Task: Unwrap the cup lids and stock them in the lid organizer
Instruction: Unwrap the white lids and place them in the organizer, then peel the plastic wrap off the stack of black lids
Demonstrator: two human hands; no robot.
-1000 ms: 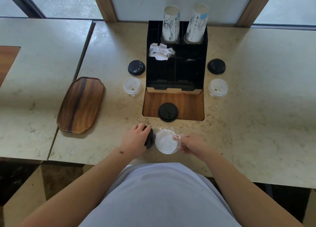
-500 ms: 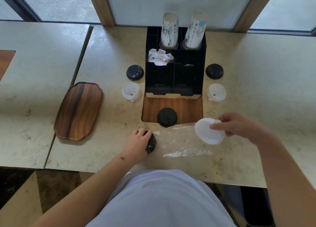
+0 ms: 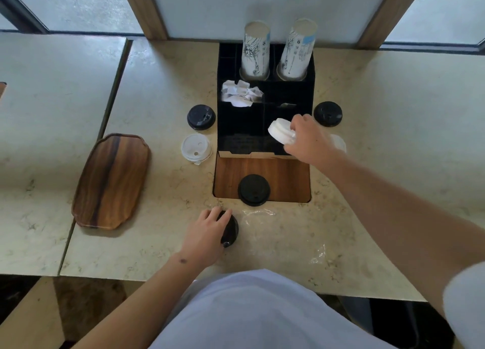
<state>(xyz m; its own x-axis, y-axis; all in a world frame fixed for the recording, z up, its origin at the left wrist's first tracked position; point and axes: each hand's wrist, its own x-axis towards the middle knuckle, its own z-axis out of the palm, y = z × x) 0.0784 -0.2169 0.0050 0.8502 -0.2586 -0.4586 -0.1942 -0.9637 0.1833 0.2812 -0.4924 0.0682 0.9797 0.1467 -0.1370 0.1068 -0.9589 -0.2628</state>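
Right hand (image 3: 305, 141) reaches forward over the black lid organizer (image 3: 265, 112), pinching a short stack of white lids (image 3: 281, 135) at its right edge, thumb and fingers curled round the rim. The stack is tilted, its low edge toward the organizer's front right compartment, and looks to hang just above the opening rather than seated in it.

Step in hand, as I read it: dropping the unwrapped white lids into a slot. To do it well, level the stack first so it enters flat, line its rim up inside the compartment walls, lower until it bears on the floor of the slot, and only then let the fingers go. Released while tilted, the lids would likely fan apart or jam across a divider.

Left hand (image 3: 210, 230) rests near the counter's front edge, fingers curled over a black lid stack (image 3: 231, 230) lying on its side, holding it in place. Clear plastic wrap (image 3: 275, 230) lies flat on the counter (image 3: 157, 86) just right of that hand, spreading toward the front edge.

Further out: a single black lid (image 3: 253, 189) on the wooden inset in front of the organizer; a black and a white lid on the counter left of it; another black one right of it, with a white one partly hidden behind the right hand. Two paper cup stacks (image 3: 275, 49) stand in the rear slots, crumpled white paper (image 3: 240, 94) in a left compartment. A wooden tray (image 3: 111, 182) sits well to the left.
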